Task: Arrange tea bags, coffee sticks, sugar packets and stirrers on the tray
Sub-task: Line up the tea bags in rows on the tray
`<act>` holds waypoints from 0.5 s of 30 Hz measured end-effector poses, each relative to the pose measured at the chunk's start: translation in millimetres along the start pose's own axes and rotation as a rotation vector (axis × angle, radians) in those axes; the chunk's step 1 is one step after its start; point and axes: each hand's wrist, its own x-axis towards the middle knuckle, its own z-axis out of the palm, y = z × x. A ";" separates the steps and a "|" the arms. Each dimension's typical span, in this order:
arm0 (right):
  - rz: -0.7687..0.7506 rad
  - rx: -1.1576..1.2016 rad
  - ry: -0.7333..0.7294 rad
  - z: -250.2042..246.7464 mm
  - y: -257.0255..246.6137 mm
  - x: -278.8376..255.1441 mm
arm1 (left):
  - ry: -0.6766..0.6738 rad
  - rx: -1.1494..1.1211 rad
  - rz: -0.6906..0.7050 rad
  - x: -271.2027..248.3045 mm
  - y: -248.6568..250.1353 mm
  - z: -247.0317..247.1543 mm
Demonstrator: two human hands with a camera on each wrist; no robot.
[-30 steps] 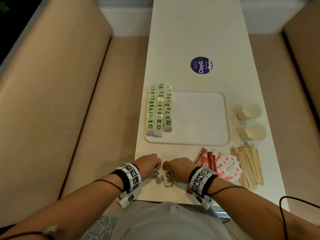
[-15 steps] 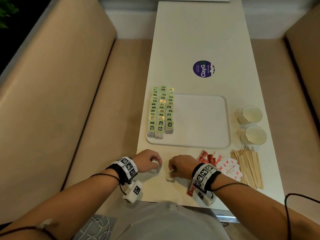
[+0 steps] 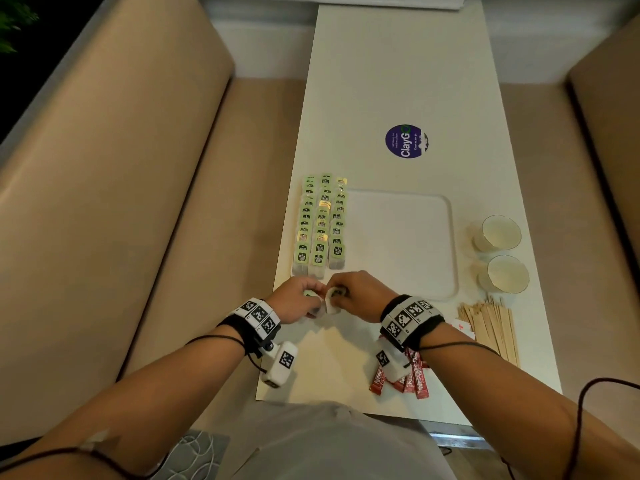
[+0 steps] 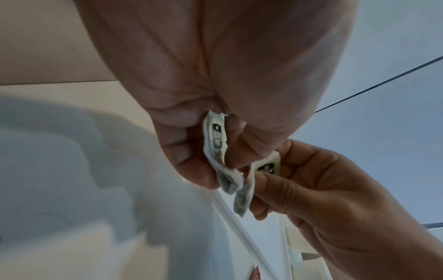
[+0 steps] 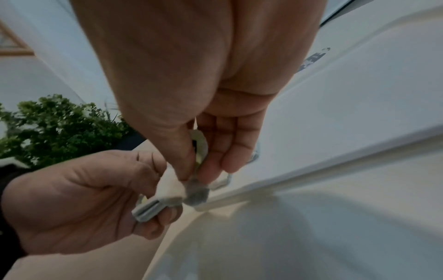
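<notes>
A white tray (image 3: 408,244) lies mid-table with three rows of green-labelled tea bags (image 3: 320,223) along its left side. My left hand (image 3: 299,301) pinches a tea bag (image 4: 217,149) just short of the tray's near left corner. Beside it, almost touching, my right hand (image 3: 353,296) pinches another tea bag (image 5: 195,191). Both bags hang above the table. Red coffee sticks (image 3: 405,379) lie under my right wrist. White sugar packets (image 3: 462,327) are mostly hidden behind that wrist. Wooden stirrers (image 3: 491,327) lie in a pile to the right.
Two white paper cups (image 3: 500,254) lie right of the tray. A purple round sticker (image 3: 407,141) marks the table further back. Beige bench seats (image 3: 138,188) run along both sides of the narrow table. A black cable (image 3: 588,393) trails off my right arm.
Both hands have lifted off the near table edge, each with a tea bag, and moved forward to the tray's near left corner. No loose tea bags show on the table in front of me.
</notes>
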 end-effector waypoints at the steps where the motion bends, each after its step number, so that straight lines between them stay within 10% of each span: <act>1: 0.012 0.017 0.019 -2.1 -1.3 2.6 | -0.006 -0.015 0.014 1.2 2.4 -0.2; 15: 0.135 0.157 0.150 1.2 6.5 21.2 | 0.038 0.148 0.086 8.5 12.7 -14.8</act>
